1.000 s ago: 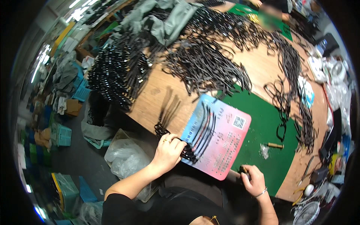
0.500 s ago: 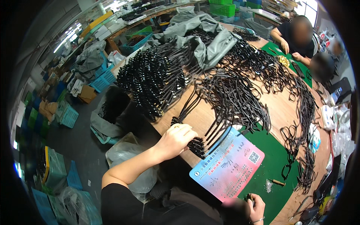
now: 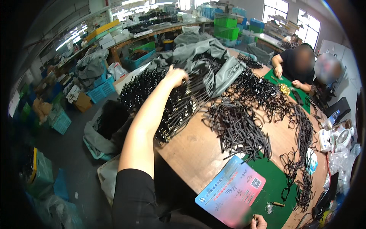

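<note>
My left arm reaches forward over a large heap of glossy black eyeglass frames (image 3: 146,86) with long thin temples. At the top of the heap my left hand (image 3: 177,77) is closed around some of the frames; its fingertips are partly hidden. Low in the view, my right hand (image 3: 260,222) is cut off by the lower edge. Its fingers are curled together beside the printed blue-and-pink mat (image 3: 228,191), around something small and dark that I cannot make out. A slim tool with a brass-coloured handle (image 3: 278,204) lies on the green mat (image 3: 272,179) nearby.
Loose black temples (image 3: 244,129) cover the middle of the wooden table (image 3: 190,141). Grey cloth (image 3: 213,51) drapes over the heap. Across the table a person (image 3: 297,66) works near a small gold pile (image 3: 284,89). A lined bin (image 3: 101,133) stands left of the table.
My left hand has moved forward from the table's near edge to the heap, and the stacked frames there are gone. The view has tilted up; my right hand sits lower in it.
</note>
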{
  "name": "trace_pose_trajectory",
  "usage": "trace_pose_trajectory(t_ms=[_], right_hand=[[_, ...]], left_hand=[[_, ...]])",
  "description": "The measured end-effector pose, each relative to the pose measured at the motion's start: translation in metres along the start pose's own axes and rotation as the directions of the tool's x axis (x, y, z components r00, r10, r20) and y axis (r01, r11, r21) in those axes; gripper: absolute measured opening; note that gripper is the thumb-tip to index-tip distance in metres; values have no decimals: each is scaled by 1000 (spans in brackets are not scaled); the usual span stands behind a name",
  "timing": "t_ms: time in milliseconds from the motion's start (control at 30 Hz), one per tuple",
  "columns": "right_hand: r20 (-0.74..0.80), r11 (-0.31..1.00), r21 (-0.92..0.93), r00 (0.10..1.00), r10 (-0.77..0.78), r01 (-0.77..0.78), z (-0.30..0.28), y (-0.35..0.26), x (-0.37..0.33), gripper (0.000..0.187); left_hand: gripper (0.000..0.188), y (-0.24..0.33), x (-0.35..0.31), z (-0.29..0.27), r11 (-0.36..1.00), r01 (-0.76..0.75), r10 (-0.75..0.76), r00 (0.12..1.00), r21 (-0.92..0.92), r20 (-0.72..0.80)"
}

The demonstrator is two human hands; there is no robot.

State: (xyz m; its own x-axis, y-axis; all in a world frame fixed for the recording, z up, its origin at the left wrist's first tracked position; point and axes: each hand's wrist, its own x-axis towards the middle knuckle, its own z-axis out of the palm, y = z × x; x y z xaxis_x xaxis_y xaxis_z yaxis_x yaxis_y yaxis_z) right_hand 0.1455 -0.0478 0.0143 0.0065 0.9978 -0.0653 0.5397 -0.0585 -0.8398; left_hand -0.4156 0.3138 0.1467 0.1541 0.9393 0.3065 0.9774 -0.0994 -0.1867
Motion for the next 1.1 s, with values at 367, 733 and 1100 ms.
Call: trace_pose_trajectory(t_ms=[367, 733, 1100], right_hand=[[-47, 987, -20, 986, 162, -163, -5, -10, 3, 23], [23, 997, -41, 998, -66, 67, -10, -19, 4, 19], [31, 998, 62, 999, -18, 16, -28, 13, 21, 14]], left_hand=[[37, 159, -162, 20, 987, -154, 159, 981, 52, -116], [47, 100, -219, 103, 704, -83, 83, 996, 705, 34], [44, 63, -182, 141, 637, 61, -41, 998, 769, -45]])
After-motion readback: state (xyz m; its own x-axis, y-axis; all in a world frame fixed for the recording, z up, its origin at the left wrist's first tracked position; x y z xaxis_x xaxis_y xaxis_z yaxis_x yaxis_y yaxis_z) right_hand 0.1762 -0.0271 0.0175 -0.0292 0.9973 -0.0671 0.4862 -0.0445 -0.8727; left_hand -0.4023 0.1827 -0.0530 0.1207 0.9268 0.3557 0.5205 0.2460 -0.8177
